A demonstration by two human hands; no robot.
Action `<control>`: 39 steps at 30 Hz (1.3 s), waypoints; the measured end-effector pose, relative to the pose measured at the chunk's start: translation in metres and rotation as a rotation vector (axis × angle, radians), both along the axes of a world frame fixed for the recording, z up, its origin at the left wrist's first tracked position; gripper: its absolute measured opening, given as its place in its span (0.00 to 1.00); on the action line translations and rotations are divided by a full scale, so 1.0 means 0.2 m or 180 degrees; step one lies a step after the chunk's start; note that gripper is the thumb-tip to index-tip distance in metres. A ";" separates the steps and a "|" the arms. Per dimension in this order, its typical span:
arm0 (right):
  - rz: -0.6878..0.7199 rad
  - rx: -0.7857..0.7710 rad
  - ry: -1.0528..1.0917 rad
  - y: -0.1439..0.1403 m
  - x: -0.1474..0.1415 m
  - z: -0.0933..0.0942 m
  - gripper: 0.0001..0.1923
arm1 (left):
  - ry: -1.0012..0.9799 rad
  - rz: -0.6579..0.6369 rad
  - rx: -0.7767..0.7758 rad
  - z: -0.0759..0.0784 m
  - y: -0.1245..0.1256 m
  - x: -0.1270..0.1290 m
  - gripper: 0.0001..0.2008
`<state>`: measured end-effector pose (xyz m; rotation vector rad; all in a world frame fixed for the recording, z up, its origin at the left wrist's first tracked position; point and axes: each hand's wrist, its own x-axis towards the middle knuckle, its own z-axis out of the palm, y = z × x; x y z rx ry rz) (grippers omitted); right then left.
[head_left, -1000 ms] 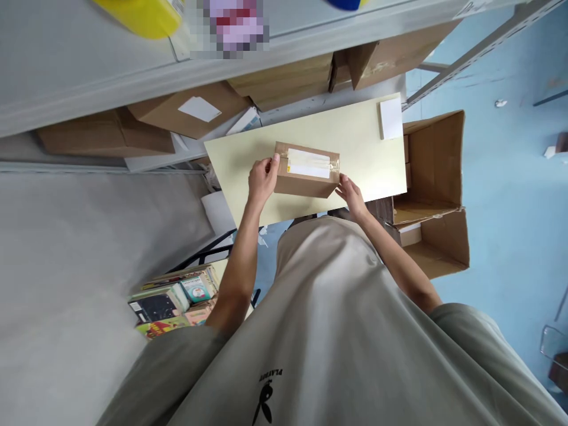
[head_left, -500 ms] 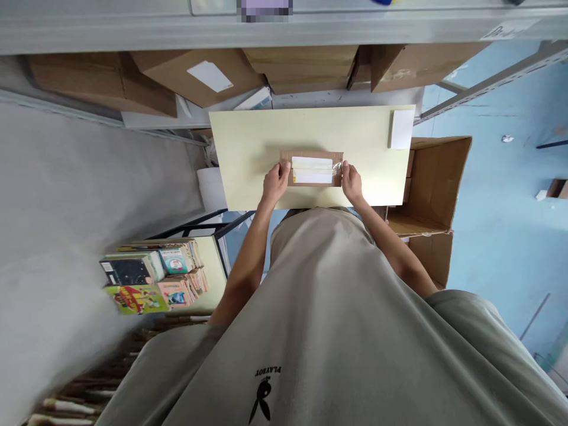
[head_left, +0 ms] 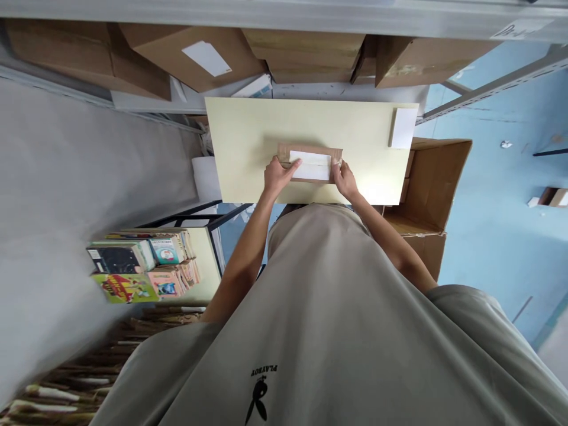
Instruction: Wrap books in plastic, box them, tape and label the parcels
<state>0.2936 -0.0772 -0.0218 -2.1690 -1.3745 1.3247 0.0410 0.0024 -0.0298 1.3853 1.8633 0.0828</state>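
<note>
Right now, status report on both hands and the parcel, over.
Left hand and right hand pressing on the brown parcel, one at each end. Parcel flat on cream table. White pad far corner, apart.

"PLAYBOY", upside down, with a rabbit logo, on the grey shirt [head_left: 337, 331]

Single view, head-mounted, looking steeply down over the person's own shirt front. It faces forward and down to the hands [head_left: 310, 177], which lie near mid-frame, somewhat distant at arm's length. Beyond the hands sits the bench [head_left: 248, 130]; a shelf [head_left: 284, 15] crosses the top edge. No second view.
</note>
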 end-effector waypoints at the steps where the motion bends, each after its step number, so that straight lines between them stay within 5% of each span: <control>1: 0.0034 0.0038 0.0027 -0.01 0.01 0.00 0.37 | -0.0044 -0.0056 0.0003 0.00 0.00 -0.02 0.21; 10: -0.0201 -0.0194 0.0422 -0.05 0.08 -0.08 0.46 | -0.1119 -0.0260 0.0153 -0.11 -0.01 -0.20 0.17; 13: -0.0296 0.0020 0.0478 -0.09 0.09 -0.06 0.49 | -0.1837 -0.0272 0.0130 -0.15 -0.01 -0.26 0.13; 15: -0.0343 0.0336 0.0629 -0.13 0.11 -0.02 0.51 | -0.2165 -0.0278 0.0185 -0.16 0.00 -0.29 0.18; 20: -0.0509 0.0804 0.0357 -0.19 0.19 -0.03 0.45 | -0.2029 -0.0114 0.0248 -0.25 0.03 -0.24 0.32; 28: -0.0764 0.0118 -0.0042 -0.30 0.23 -0.19 0.41 | -0.1944 -0.0347 -0.0043 -0.39 -0.07 -0.13 0.27; 34: -0.0936 0.0158 -0.0319 -0.37 0.55 -0.15 0.40 | -0.1468 -0.0008 0.0391 -0.31 -0.07 -0.15 0.20; 39: -0.0511 0.0385 -0.0704 -0.11 0.98 -0.16 0.38 | -0.1470 0.0327 0.0738 -0.24 -0.03 -0.02 0.17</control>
